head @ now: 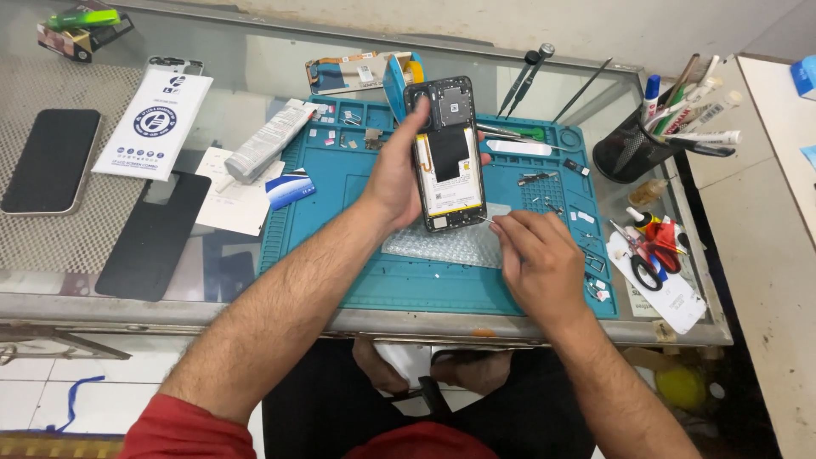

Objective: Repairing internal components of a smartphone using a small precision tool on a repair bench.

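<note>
Phone [445, 157] w/ back off gripped by left hand [393, 174] fingers; right hand [535, 255] fingers pinch thin tool [484, 219] at its corner.

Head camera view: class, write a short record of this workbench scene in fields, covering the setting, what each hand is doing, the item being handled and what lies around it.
Setting: teal silicone work mat on a glass-topped bench
Left hand: grips the black opened smartphone with its back cover off, tilted up off the mat
Right hand: pinches a thin metal tool at the phone's lower edge
Under the phone: clear bubble-wrap sheet
Right side: black pen cup, red-handled scissors
Left side: black rectangular back cover, dark phone lying flat
</note>
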